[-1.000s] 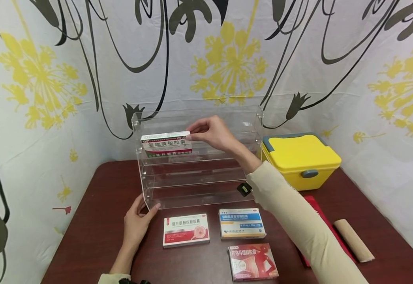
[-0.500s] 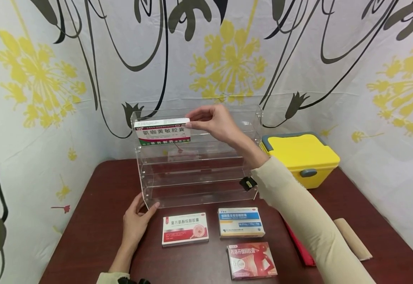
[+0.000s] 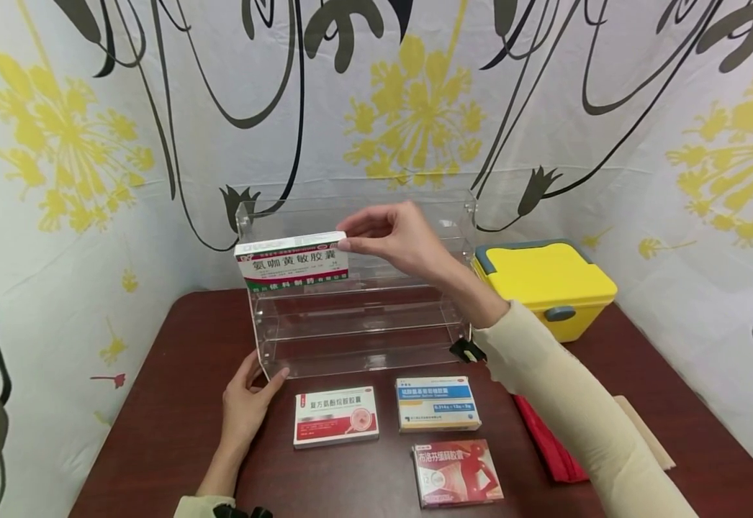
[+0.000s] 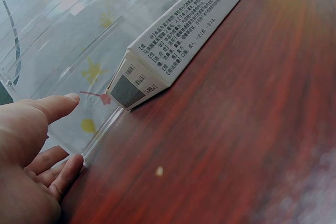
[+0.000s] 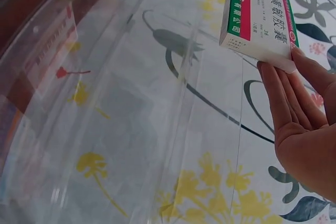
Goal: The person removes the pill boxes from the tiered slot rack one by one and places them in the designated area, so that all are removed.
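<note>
A white, red and green medicine box (image 3: pixel 295 265) is held at its right end by my right hand (image 3: pixel 402 234), pinched between thumb and fingers. It is in front of the upper tiers of a clear acrylic display rack (image 3: pixel 363 334), tilted slightly; whether it touches the rack, I cannot tell. The right wrist view also shows the pinched medicine box (image 5: pixel 260 17). My left hand (image 3: pixel 247 403) grips the rack's lower left corner, thumb at the front and fingers at the side. Near this hand, a white and red medicine box (image 3: pixel 336 417) lies flat on the table.
A blue and white medicine box (image 3: pixel 438 404) and a pink-red one (image 3: pixel 457 473) lie before the rack. To the right stand a yellow lidded case (image 3: pixel 548 288), a red cloth-like item (image 3: pixel 548 439) and a tan piece (image 3: pixel 645 432), partly behind my sleeve. Patterned cloth backs the table (image 3: pixel 176 360).
My right hand has brought the medicine box up and out toward me from the rack's upper tier, then slightly down. My left hand stays at the rack's corner.
</note>
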A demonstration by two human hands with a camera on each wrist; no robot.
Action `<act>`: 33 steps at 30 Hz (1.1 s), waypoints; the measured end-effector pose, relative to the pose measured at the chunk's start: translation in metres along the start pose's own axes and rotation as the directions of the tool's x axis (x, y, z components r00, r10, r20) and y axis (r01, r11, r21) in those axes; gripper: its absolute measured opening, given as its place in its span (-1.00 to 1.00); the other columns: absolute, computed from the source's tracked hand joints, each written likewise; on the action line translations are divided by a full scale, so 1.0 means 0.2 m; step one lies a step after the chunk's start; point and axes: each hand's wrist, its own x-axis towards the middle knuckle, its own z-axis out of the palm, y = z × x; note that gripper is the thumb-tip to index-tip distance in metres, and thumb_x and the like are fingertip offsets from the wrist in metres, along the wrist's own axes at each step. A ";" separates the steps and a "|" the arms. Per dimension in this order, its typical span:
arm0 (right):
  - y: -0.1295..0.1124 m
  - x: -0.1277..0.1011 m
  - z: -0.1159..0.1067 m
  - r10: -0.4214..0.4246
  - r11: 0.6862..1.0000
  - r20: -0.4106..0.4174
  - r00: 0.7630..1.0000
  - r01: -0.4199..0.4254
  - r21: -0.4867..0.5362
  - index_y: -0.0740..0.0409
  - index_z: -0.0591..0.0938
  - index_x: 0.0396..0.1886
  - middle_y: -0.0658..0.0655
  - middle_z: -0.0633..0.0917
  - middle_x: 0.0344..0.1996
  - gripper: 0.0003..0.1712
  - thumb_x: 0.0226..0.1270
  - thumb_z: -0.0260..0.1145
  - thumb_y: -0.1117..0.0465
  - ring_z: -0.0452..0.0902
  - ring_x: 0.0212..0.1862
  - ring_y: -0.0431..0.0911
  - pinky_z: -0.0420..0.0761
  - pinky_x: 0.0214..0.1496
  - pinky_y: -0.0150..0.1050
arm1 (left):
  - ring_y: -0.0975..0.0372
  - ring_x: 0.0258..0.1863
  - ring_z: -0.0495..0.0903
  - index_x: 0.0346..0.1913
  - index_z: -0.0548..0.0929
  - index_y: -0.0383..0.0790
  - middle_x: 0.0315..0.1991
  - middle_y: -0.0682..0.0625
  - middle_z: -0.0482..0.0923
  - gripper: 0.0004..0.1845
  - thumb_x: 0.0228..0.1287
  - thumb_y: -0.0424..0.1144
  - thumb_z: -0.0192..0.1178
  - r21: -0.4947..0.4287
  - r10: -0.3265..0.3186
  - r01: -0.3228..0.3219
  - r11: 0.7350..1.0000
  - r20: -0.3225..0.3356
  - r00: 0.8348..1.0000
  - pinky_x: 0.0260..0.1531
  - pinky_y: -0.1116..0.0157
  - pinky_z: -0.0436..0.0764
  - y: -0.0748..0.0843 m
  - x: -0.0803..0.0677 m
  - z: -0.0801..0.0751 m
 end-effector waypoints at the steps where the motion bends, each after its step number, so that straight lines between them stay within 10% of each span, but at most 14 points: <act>1: 0.00 -0.01 0.00 0.009 1.000 0.002 1.000 -0.009 0.010 0.10 0.75 -0.14 0.01 0.77 -0.28 -0.77 0.22 0.48 0.16 0.71 -0.24 -0.08 0.65 -0.11 -0.15 | 0.20 0.09 0.56 0.33 0.50 -0.05 0.15 -0.09 0.58 -0.29 0.10 -0.04 0.48 0.001 0.002 -0.002 1.000 0.001 1.000 -0.39 0.53 0.53 0.00 0.00 0.00; 19: 0.06 -0.30 0.11 0.183 0.978 0.090 0.979 -0.190 0.082 0.22 0.74 -0.12 0.11 0.76 -0.28 -0.77 0.23 0.46 0.26 0.71 -0.23 0.01 0.65 -0.16 -0.14 | 0.20 0.13 0.53 0.35 0.47 0.05 0.18 -0.04 0.56 -0.28 0.11 0.07 0.45 0.037 -0.043 0.042 0.998 0.025 0.999 -0.36 0.51 0.51 0.01 0.00 -0.01; 28: 0.26 -0.49 0.18 0.256 0.946 0.162 0.953 -0.281 0.159 0.07 0.76 -0.13 0.08 0.77 -0.25 -0.73 0.20 0.50 0.09 0.71 -0.20 0.07 0.66 -0.13 -0.12 | 0.12 0.09 0.55 0.37 0.44 -0.16 0.19 -0.14 0.55 -0.32 0.16 -0.42 0.39 0.052 -0.013 0.012 0.999 0.018 1.000 -0.37 0.56 0.50 0.01 0.00 -0.01; 33: 0.34 -0.61 0.24 0.320 0.922 0.191 0.928 -0.351 0.162 -0.01 0.76 -0.13 0.05 0.77 -0.25 -0.73 0.19 0.50 0.04 0.71 -0.19 0.04 0.65 -0.08 -0.08 | 0.15 0.09 0.56 0.35 0.48 -0.11 0.17 -0.10 0.57 -0.34 0.16 -0.34 0.42 0.037 0.002 -0.002 0.999 0.007 1.000 -0.37 0.56 0.49 0.01 0.00 -0.01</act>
